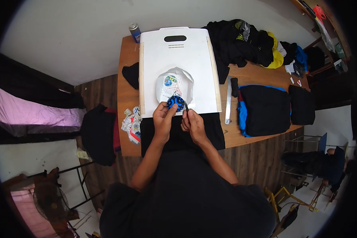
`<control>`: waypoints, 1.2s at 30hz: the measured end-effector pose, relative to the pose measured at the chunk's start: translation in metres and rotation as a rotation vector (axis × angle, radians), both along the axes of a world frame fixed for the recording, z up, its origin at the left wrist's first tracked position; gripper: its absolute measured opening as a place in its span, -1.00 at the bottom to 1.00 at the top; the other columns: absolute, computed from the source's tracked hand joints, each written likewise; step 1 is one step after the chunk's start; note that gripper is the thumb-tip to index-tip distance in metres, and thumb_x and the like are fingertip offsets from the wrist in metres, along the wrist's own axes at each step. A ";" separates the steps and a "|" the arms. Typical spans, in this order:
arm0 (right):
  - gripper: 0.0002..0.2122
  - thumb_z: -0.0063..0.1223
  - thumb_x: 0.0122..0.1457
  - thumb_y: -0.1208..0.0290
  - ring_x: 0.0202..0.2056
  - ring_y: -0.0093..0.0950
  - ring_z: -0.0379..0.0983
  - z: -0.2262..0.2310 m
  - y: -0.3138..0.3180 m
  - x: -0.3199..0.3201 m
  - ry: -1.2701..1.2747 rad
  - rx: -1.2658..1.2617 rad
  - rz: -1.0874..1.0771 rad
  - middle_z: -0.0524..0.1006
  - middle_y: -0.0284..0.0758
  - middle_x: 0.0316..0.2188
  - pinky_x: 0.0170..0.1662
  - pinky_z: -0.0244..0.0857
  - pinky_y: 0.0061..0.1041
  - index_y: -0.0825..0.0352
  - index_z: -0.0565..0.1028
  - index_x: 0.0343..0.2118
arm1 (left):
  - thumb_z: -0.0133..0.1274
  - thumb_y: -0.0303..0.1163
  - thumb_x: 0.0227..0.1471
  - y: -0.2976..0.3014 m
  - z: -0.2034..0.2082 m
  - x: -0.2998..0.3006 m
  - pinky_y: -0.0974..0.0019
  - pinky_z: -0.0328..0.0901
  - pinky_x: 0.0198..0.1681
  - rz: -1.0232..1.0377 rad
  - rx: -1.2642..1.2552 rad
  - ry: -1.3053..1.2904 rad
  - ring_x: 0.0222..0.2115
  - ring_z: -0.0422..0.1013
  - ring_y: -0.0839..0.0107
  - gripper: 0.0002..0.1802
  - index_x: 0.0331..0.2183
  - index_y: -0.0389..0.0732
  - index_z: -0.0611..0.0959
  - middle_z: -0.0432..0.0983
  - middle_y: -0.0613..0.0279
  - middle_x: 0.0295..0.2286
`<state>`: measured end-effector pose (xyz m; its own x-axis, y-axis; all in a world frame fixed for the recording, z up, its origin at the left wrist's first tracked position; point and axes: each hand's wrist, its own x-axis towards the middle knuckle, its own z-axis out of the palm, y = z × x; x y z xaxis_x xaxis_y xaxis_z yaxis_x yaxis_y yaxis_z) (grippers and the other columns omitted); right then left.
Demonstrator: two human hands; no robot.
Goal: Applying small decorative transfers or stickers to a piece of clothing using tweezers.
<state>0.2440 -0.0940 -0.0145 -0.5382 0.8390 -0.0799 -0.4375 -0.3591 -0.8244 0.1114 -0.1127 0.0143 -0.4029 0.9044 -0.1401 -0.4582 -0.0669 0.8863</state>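
Note:
My left hand (162,119) pinches a round blue-and-black patch (175,103) between thumb and fingers. Against the patch's right edge is a slim dark pointed tool (186,106), gripped in my right hand (193,126); its exact kind is too small to make out. Both hands are over the near edge of a white board (202,59) with a handle slot. Just beyond them, a crumpled white bag or liner (189,85) lies open on the board, with round printed pieces (169,81) and small scraps inside.
The board rests on a wooden table (246,75). A spray can (135,32) stands at its far left corner, and cut-out printed pieces (131,126) lie left. Folded black garments (265,110), a metal ruler (228,101) and heaped clothes (242,43) are right. Another person (325,162) is at far right.

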 end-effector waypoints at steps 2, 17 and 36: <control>-0.66 -0.36 0.47 0.14 -0.71 -0.69 -0.08 0.000 0.000 0.000 0.001 0.002 -0.002 0.06 -0.54 -0.70 -0.60 -0.12 -0.62 0.31 0.31 -0.33 | 0.17 -0.45 0.15 0.000 0.000 0.000 0.55 0.19 -0.36 0.004 -0.004 0.012 -0.47 0.31 0.70 -0.88 -0.33 -0.21 0.53 0.51 0.42 -0.46; -0.66 -0.35 0.46 0.13 -0.71 -0.70 -0.09 -0.001 -0.001 0.000 -0.012 0.017 0.004 0.06 -0.54 -0.70 -0.61 -0.13 -0.63 0.29 0.31 -0.35 | 0.15 -0.50 0.16 -0.002 -0.004 0.001 0.54 0.31 -0.21 0.006 0.014 0.013 -0.34 0.45 0.64 -0.90 -0.30 -0.25 0.54 0.56 0.32 -0.37; -0.67 -0.34 0.47 0.18 -0.71 -0.73 -0.09 -0.002 0.000 0.000 0.035 -0.033 -0.025 0.07 -0.56 -0.72 -0.62 -0.13 -0.64 0.32 0.34 -0.34 | 0.15 -0.52 0.16 -0.001 -0.003 0.001 0.54 0.31 -0.22 0.004 0.022 0.007 -0.35 0.45 0.65 -0.91 -0.31 -0.25 0.54 0.56 0.33 -0.38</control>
<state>0.2436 -0.0943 -0.0167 -0.5203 0.8494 -0.0889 -0.4753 -0.3745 -0.7962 0.1121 -0.1141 0.0112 -0.4078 0.9055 -0.1176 -0.4514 -0.0879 0.8880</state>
